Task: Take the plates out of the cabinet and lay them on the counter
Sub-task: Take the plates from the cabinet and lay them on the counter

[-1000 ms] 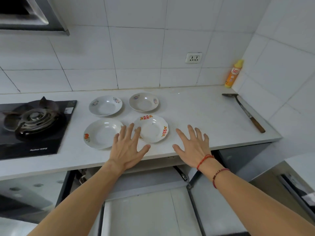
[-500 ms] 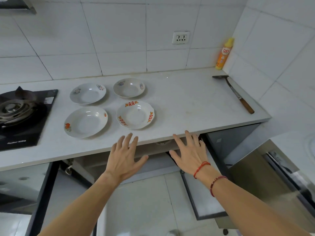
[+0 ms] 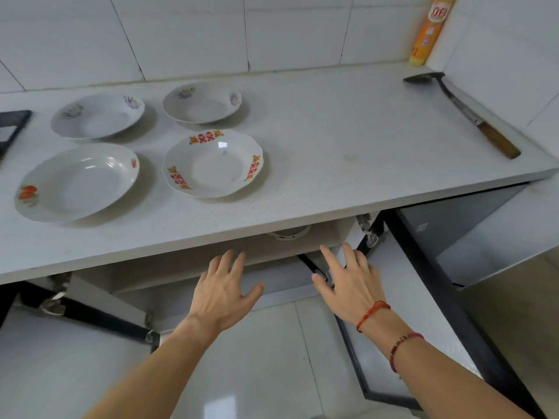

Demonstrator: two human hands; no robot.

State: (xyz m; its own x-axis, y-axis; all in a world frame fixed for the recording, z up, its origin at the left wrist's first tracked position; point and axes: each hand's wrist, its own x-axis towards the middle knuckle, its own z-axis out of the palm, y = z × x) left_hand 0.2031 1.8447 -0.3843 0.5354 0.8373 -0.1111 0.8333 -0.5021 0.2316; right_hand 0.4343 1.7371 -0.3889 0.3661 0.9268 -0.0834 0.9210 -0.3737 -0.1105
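Several white plates lie on the pale counter point(image 3: 348, 140): one with red and orange rim marks point(image 3: 213, 163), one with a red flower point(image 3: 77, 181), and two with faint blue patterns behind, at the left point(image 3: 96, 115) and at the right point(image 3: 202, 101). My left hand point(image 3: 222, 290) and my right hand point(image 3: 349, 281) are spread flat, holding nothing, below the counter's front edge at the open cabinet point(image 3: 211, 261). A white rim of crockery point(image 3: 287, 232) shows just under the counter inside it.
Both cabinet doors stand open, one at the left point(image 3: 75, 316) and one at the right point(image 3: 429, 303). A wooden-handled spatula point(image 3: 472, 116) and a yellow bottle point(image 3: 429, 28) sit at the counter's far right. The stove's corner point(image 3: 12, 128) shows at left.
Both hands have dropped from above the plates to below the counter edge, toward the cabinet opening. The view has moved lower and closer.
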